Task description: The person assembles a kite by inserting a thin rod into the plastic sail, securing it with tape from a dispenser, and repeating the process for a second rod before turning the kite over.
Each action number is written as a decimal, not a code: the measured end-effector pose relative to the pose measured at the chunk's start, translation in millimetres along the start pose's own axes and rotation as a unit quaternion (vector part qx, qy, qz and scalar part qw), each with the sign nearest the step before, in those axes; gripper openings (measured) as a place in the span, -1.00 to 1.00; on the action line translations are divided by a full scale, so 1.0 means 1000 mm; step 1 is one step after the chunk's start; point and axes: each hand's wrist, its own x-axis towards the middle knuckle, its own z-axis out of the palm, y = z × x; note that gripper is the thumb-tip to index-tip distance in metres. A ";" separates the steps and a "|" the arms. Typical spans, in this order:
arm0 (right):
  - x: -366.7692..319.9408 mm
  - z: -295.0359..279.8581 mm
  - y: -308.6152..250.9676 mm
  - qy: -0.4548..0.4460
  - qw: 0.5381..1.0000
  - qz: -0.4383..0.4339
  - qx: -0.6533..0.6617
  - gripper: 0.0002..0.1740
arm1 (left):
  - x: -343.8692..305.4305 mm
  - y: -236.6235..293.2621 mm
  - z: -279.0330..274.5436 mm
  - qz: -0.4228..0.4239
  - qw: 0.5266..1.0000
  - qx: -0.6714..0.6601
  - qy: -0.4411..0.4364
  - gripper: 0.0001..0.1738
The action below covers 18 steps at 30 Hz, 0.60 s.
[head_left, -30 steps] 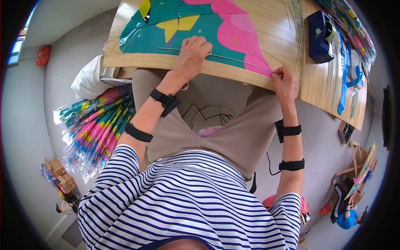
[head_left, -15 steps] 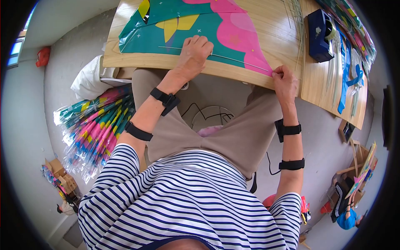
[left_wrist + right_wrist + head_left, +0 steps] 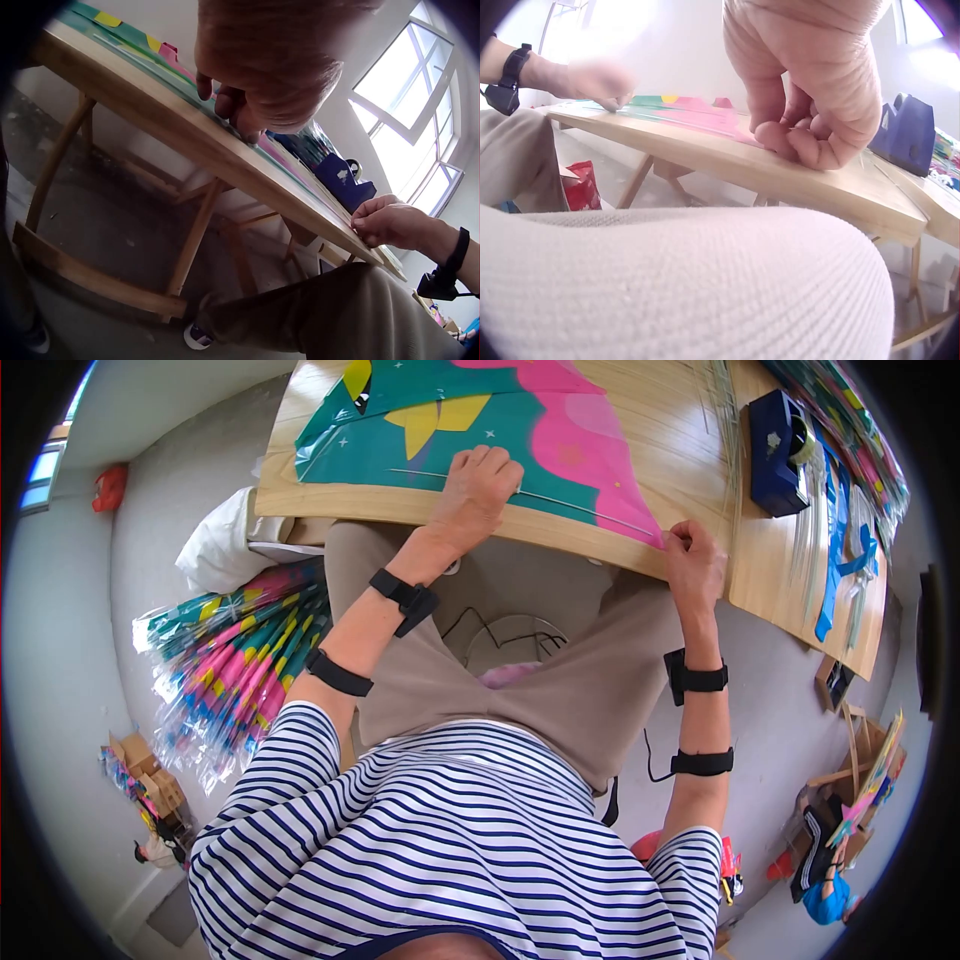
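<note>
Head view: glossy green-pink sheet (image 3: 570, 450), corner pinched by right hand (image 3: 695, 563), rod (image 3: 600, 514) by left hand (image 3: 475, 498).

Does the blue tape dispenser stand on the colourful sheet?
No: in the head view, the blue tape dispenser stands on the wooden tabletop, apart from the colourful sheet.

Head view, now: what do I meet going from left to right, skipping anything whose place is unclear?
Red bag, white cloth, left hand, right hand, dark blue tape dispenser, bright blue strip.
</note>
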 end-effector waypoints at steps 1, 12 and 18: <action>-0.001 0.003 -0.005 0.010 1.000 -0.006 0.000 -0.85 | 0.000 -0.001 0.000 0.001 1.000 -0.002 0.006 -0.87; 0.009 0.031 -0.006 -0.041 0.999 0.011 -0.001 -0.79 | -0.004 -0.004 0.003 -0.002 1.000 -0.007 -0.005 -0.72; 0.010 0.033 -0.003 -0.035 0.999 0.011 -0.006 -0.80 | 0.002 -0.007 -0.001 0.015 1.000 0.019 -0.020 -0.76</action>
